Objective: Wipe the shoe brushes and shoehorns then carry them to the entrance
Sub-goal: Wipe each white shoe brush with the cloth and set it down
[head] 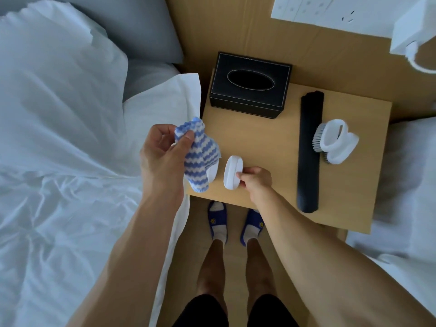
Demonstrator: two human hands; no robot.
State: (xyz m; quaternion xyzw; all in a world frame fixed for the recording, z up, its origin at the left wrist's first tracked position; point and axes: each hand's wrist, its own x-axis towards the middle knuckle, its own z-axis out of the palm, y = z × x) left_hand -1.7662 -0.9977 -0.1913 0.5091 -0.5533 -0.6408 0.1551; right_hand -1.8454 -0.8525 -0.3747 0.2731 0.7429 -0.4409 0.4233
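My left hand (162, 156) pinches a blue-and-white striped cloth (200, 154) that hangs over the left edge of the wooden nightstand (259, 142). My right hand (256, 182) grips a white shoe brush (232, 172) standing on edge near the front of the nightstand. Another white piece (212, 173) shows partly from behind the cloth. A long black shoehorn (309, 152) lies along the right side. Beside it sit two white brushes (335, 140) with grey bristles, one leaning on the other.
A black tissue box (250, 84) stands at the back of the nightstand. White beds flank it on the left (70, 138) and right (405, 173). A white socket panel (330, 13) is on the wall behind. My feet in blue slippers (217, 220) stand below the front edge.
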